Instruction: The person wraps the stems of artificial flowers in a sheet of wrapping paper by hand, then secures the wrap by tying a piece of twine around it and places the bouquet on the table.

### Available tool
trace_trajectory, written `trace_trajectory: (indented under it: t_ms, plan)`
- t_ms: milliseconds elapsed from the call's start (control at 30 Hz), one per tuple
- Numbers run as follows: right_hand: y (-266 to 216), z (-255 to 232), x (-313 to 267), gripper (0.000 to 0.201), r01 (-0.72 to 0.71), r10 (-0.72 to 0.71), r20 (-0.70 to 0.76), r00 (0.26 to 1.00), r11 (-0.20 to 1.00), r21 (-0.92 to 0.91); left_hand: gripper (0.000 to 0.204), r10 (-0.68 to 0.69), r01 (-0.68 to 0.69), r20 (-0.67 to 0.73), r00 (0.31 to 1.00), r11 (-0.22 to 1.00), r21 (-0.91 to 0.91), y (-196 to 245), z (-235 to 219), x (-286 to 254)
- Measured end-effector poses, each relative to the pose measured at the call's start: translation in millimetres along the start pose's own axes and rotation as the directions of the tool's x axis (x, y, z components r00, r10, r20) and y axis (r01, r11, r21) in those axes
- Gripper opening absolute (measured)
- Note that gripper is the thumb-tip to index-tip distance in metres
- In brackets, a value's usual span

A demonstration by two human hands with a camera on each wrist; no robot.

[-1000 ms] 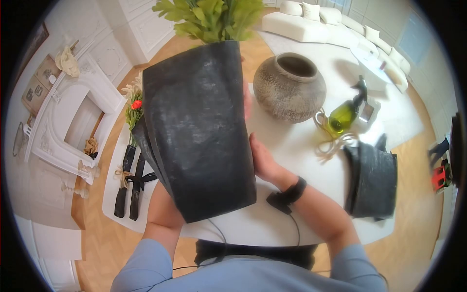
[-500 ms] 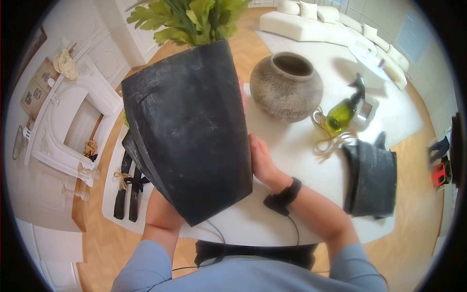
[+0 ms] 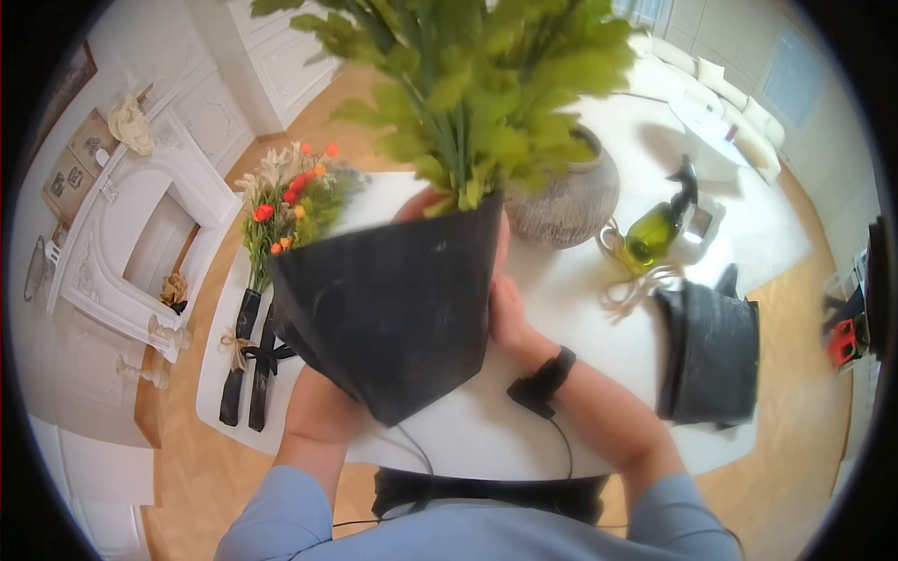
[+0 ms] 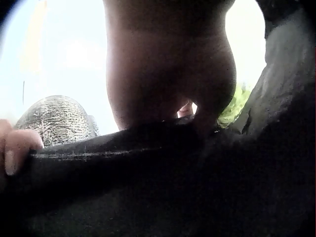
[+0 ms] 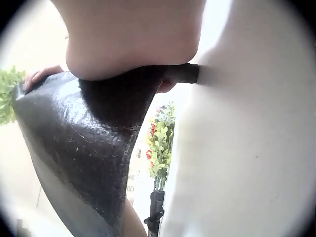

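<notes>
Both hands hold a leafy green bouquet [image 3: 458,103] with its lower part in stiff black wrapping paper [image 3: 393,299]. My right hand [image 3: 508,313] grips the paper along its right side, thumb side toward me. My left hand [image 3: 421,202] is mostly hidden behind the wrap; some skin shows at the stems. In the left wrist view the left hand [image 4: 168,74] bears on the dark paper, with fingertips [image 4: 22,145] over its edge at the left. The right wrist view has the right hand [image 5: 133,39] against the glossy paper, which is folded at an angle.
A round clay pot [image 3: 566,201] stands behind the bouquet. To the right are a green spray bottle [image 3: 655,234], a twine coil [image 3: 636,290] and a stack of black paper [image 3: 716,351]. Red and orange flowers [image 3: 290,201] with black-wrapped stems lie at the left on the white table [image 3: 449,439].
The bouquet has tipped, its leafy top swinging right and down into view, now overlapping the clay pot. The black paper looks foreshortened, and the flowers at the left have come into view.
</notes>
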State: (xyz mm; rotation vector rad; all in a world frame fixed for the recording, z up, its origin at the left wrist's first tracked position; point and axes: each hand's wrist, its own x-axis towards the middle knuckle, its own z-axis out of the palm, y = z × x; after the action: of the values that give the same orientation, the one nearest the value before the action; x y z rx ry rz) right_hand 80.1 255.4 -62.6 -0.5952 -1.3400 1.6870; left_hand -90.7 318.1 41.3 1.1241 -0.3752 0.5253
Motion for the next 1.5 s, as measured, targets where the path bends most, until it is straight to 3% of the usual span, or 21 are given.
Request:
trace_trajectory:
  t_ms: [133, 267, 333, 367, 400, 500, 533, 567, 600, 667, 700, 767, 800, 933, 1000, 1133, 1200, 1233, 1300, 1433, 1500]
  plan:
    - [3.8, -0.6, -1.8, 0.041, 0.028, -0.028, -0.004, 1.000, 0.998, -0.061, 0.042, 0.018, 0.007, -0.193, 0.981, 0.992, 0.128, -11.6, 21.2, -9.5]
    - [6.3, -4.0, 1.9, 0.038, 0.173, -0.171, 0.023, 0.985, 0.975, -0.141, 0.037, 0.069, 0.028, -0.377, 0.924, 0.969, 0.247, -16.7, 27.9, -10.9]
    - [18.2, -10.1, 5.0, 0.037, 0.232, -0.227, 0.048, 0.973, 0.949, -0.212, 0.034, 0.107, -0.026, -0.335, 0.936, 0.971, 0.237, -27.6, 11.6, -16.2]
    - [27.3, -11.8, 6.4, 0.037, 0.233, -0.231, 0.035, 0.972, 0.962, -0.139, 0.031, 0.144, -0.078, -0.297, 0.944, 0.971, 0.225, -32.1, 2.9, -21.0]
    - [32.5, -11.9, 7.0, 0.037, 0.234, -0.233, 0.021, 0.972, 0.970, -0.064, 0.031, 0.145, -0.078, -0.297, 0.944, 0.971, 0.225, -28.8, 6.5, -19.7]
    - [26.2, -6.2, 6.4, 0.039, 0.155, -0.161, -0.044, 0.986, 0.980, -0.129, 0.032, 0.127, -0.017, -0.268, 0.955, 0.926, 0.378, -12.6, 36.6, -10.3]
    - [20.8, -4.4, 6.1, 0.039, 0.155, -0.162, -0.043, 0.986, 0.979, -0.129, 0.028, 0.166, 0.035, -0.478, 0.863, 0.923, 0.383, -12.2, 52.2, -9.4]
    - [14.8, -3.2, 6.1, 0.043, 0.172, -0.178, -0.037, 0.983, 0.978, -0.119, 0.025, 0.203, 0.086, -0.661, 0.723, 0.922, 0.377, -10.5, 62.7, -7.7]
    - [11.2, -1.8, 5.8, 0.048, 0.188, -0.192, -0.029, 0.981, 0.976, -0.109, 0.025, 0.207, 0.083, -0.661, 0.721, 0.922, 0.379, -8.6, 65.7, -0.4]
    - [11.8, 0.7, 2.5, 0.052, 0.149, -0.150, -0.026, 0.988, 0.988, -0.045, 0.036, 0.366, -0.197, -0.264, 0.893, 0.843, 0.501, -6.3, 62.5, 17.2]
    - [9.7, 3.2, 0.3, 0.057, 0.109, -0.109, -0.024, 0.994, 0.994, 0.020, 0.036, 0.367, -0.198, -0.264, 0.892, 0.842, 0.502, -4.5, 59.0, 15.4]
    - [2.7, 5.0, -5.9, 0.059, 0.034, -0.035, -0.004, 0.999, 0.999, -0.042, 0.035, 0.343, -0.156, -0.365, 0.865, 0.877, 0.454, 1.2, 51.2, 6.7]
    - [-1.1, 6.1, -7.8, 0.062, -0.039, 0.040, 0.009, 0.999, 0.994, -0.104, 0.036, 0.259, -0.033, -0.298, 0.919, 0.803, 0.595, 13.9, 55.6, 7.6]
    - [-0.9, 6.0, -4.0, 0.061, -0.102, 0.105, 0.063, 0.992, 0.993, -0.056, 0.041, 0.335, -0.176, -0.420, 0.843, 0.911, 0.374, 2.7, 68.8, 18.7]
    - [2.1, -3.3, 0.8, 0.061, -0.265, 0.232, 0.248, 0.940, 0.958, 0.108, 0.049, 0.317, -0.197, -0.204, 0.926, 0.870, 0.453, 0.2, 48.2, 8.1]
    - [2.5, -1.0, 1.2, 0.058, -0.246, 0.216, 0.179, 0.960, 0.954, 0.170, 0.049, 0.322, -0.250, -0.144, 0.936, 0.893, 0.375, 0.6, 42.7, 11.7]
    - [-0.8, -3.5, 2.2, 0.057, -0.082, 0.085, 0.121, 0.989, 0.996, -0.035, 0.044, 0.337, -0.238, -0.242, 0.910, 0.902, 0.361, 0.9, 44.9, 11.9]
    - [-1.2, -1.8, 0.7, 0.057, -0.081, 0.085, 0.121, 0.989, 0.996, -0.035, 0.044, 0.337, -0.238, -0.242, 0.910, 0.902, 0.361, 6.6, 37.0, 8.7]
    - [-1.7, 4.0, -3.6, 0.056, 0.010, -0.010, -0.006, 1.000, 0.997, -0.082, 0.055, 0.127, -0.133, 0.041, 0.991, 0.918, 0.374, 26.1, 18.7, 5.1]
    - [-9.1, 6.8, -4.4, 0.054, 0.014, -0.010, 0.049, 0.999, 0.997, -0.077, 0.054, 0.089, -0.116, 0.091, 0.992, 0.923, 0.366, 33.4, 18.7, 10.4]
    - [-10.2, 8.7, -4.9, 0.054, 0.009, -0.003, 0.102, 0.995, 0.998, -0.058, 0.049, 0.006, -0.005, -0.001, 1.000, 0.937, 0.349, 34.4, 23.2, 8.5]
